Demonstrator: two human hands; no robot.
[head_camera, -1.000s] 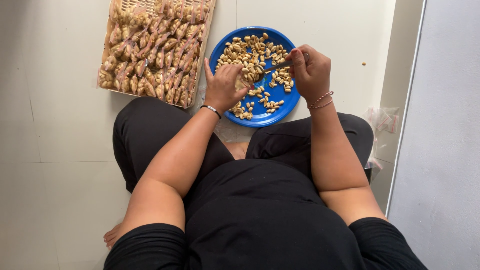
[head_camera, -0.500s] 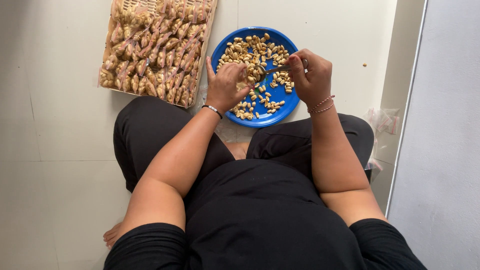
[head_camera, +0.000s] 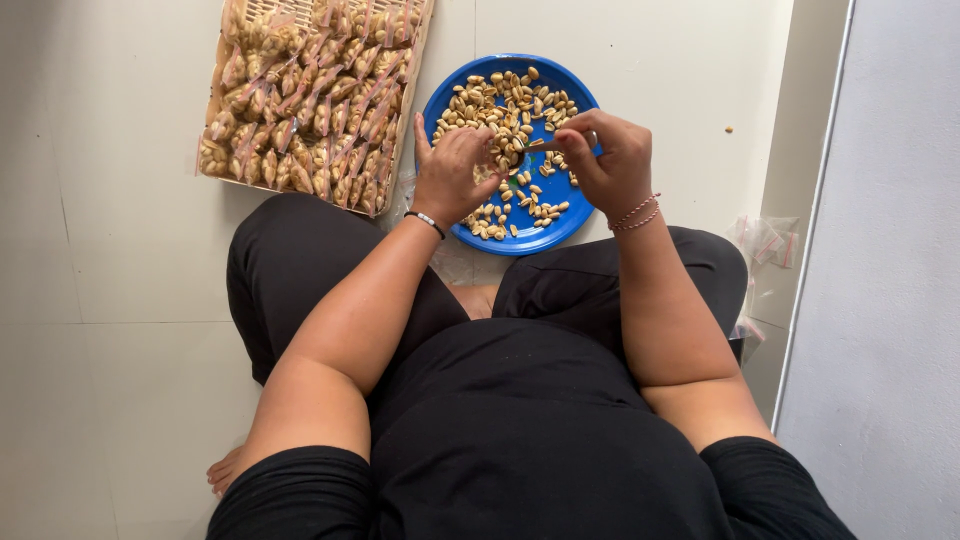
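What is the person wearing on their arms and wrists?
Short black sleeves cover only the upper arms; the forearms are bare. The left hand has a thin dark bracelet with a pale piece at its wrist. The right hand has thin pinkish beaded bracelets at its wrist.

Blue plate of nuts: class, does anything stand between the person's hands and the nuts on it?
Nothing visible does. The left hand and right hand hover directly over the blue plate, and the loose nuts lie uncovered beneath them; the right hand holds a spoon.
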